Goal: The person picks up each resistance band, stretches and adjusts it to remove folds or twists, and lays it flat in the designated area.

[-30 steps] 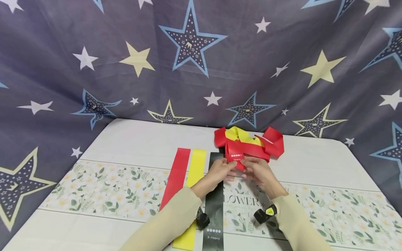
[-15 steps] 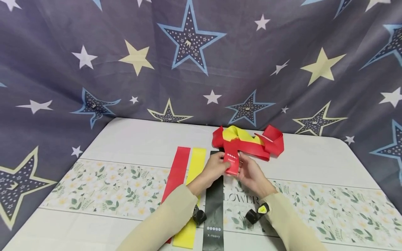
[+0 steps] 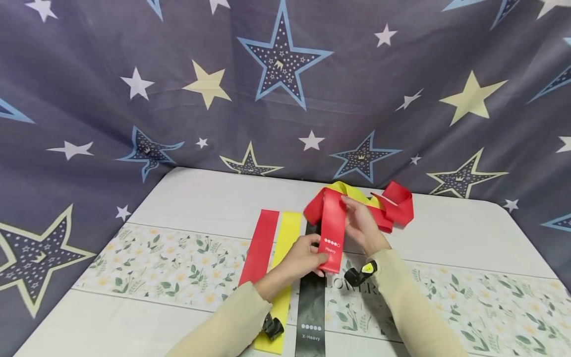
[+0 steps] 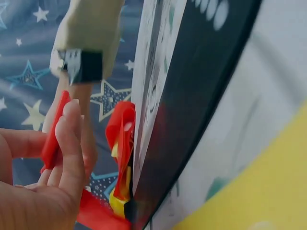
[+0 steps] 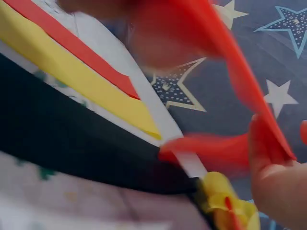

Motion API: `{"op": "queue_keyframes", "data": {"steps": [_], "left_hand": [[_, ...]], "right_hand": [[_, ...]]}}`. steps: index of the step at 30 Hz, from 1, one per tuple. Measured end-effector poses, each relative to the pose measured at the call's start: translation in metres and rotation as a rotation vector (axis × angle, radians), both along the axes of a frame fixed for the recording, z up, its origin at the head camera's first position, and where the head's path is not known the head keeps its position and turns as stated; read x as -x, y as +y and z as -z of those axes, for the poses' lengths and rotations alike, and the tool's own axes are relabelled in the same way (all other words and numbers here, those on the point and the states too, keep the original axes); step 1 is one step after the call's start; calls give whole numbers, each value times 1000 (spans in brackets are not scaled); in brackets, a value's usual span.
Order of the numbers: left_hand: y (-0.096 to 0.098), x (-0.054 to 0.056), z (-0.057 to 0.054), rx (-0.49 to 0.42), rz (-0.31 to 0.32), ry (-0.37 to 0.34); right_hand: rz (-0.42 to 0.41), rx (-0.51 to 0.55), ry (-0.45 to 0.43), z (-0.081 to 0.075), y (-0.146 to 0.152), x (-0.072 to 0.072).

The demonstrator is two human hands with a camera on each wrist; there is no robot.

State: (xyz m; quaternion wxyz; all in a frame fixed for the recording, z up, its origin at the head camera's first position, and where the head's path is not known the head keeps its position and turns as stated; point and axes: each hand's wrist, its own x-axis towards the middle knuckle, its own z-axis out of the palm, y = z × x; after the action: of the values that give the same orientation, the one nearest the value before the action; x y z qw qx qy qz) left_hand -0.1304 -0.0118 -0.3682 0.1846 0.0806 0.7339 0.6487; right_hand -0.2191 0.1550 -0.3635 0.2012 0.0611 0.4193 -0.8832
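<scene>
A red resistance band (image 3: pixel 333 225) marked "Heavy" is stretched between both hands above the table. My left hand (image 3: pixel 305 257) pinches its near, printed end, thumb on top; the left wrist view shows the band edge-on between thumb and fingers. Farther up, my right hand (image 3: pixel 362 227) grips the band's right edge. Beyond the hands, the band runs back into a loose heap of red and yellow bands (image 3: pixel 399 204). Below the left hand lies a flat black band (image 3: pixel 311 310) marked "X-Heavy", its far part partly hidden. The band is blurred in the right wrist view.
Left of the black band lie a flat yellow band (image 3: pixel 289 233) and a flat red band (image 3: pixel 260 243), both partly under the left arm. The white table (image 3: pixel 214 198) has a floral strip across it. A star-patterned cloth (image 3: pixel 178 44) hangs behind.
The red band's printed end has come out of the heap toward the near side, and more of its length shows flat. My right hand has moved up along it; my left hand has come nearer.
</scene>
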Motion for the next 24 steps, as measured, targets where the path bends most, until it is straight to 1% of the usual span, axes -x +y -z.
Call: {"op": "queue_keyframes", "data": {"steps": [3, 5, 8, 11, 16, 21, 24], "left_hand": [[-1, -8, -1, -1, 42, -13], [-1, -14, -2, -1, 68, -14], [-1, -23, -3, -15, 114, -46], [2, -34, -3, -24, 162, -90], [7, -52, 0, 6, 239, -135], [8, -66, 4, 8, 346, -148], [8, -72, 5, 5, 407, -157]], "right_hand": [[27, -72, 68, -6, 3, 2], [18, -126, 108, -9, 5, 3], [1, -178, 145, -13, 8, 4], [-7, -244, 143, -13, 12, 5], [23, -347, 132, -10, 20, 7], [18, -410, 122, -7, 26, 6], [15, -457, 86, -6, 30, 6]]}}
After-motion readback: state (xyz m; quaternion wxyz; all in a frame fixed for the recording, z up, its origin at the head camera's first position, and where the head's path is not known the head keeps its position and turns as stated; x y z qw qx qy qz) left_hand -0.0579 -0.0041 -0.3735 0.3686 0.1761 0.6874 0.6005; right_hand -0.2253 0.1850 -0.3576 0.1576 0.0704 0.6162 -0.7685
